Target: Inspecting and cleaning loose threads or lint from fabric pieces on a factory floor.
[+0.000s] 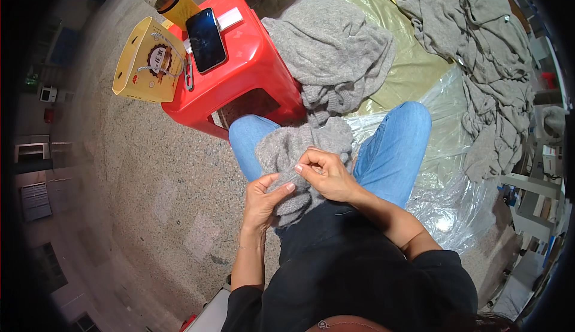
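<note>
A grey knitted garment (328, 133) lies bunched over my lap, between my knees in blue jeans. My left hand (263, 200) grips its near left edge, with the thumb pressed on top of the knit and the fingers underneath. Just to the right and slightly farther off, my right hand (328, 175) is closed in a pinch at the same part of the cloth. Whatever sits between its thumb and forefinger is too small to make out. Both hands' tips are close together over the fabric.
Ahead to the left stands a red plastic stool (251, 62) bearing a phone (206, 40), small thread snips (189, 76), a white packet (230, 19), a yellow paper bag (147, 62) and a bottle (176, 5). Grey knitwear (329, 44) is heaped on plastic sheeting (413, 86); more knitwear (497, 80) lies right.
</note>
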`<state>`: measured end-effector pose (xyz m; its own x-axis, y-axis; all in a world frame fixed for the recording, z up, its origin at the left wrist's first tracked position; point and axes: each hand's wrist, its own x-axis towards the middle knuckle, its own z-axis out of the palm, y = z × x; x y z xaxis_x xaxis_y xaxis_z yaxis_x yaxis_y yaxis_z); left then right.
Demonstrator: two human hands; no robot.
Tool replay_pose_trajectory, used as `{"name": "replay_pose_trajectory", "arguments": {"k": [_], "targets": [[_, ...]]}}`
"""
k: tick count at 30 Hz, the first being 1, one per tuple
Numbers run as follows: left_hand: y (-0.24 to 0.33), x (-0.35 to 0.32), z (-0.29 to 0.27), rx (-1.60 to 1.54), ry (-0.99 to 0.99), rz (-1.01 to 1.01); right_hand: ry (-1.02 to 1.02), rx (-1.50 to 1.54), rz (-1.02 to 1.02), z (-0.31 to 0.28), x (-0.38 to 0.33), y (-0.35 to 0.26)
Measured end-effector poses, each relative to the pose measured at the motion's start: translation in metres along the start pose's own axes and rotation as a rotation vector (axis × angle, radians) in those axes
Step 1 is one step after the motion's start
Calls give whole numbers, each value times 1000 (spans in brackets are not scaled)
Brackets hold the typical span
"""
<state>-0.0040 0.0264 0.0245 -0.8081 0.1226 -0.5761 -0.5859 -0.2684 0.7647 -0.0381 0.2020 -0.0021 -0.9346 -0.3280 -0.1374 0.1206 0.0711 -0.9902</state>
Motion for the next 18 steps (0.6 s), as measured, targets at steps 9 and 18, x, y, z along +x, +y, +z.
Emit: {"name": "replay_pose_trajectory", "arguments": {"k": [9,18], "targets": [[-12,11,-4,-43,106,233,-113,-91,-118,-4,6,-12],[-10,8,4,-20,12,64,-19,-23,99,2,1,-6]]}}
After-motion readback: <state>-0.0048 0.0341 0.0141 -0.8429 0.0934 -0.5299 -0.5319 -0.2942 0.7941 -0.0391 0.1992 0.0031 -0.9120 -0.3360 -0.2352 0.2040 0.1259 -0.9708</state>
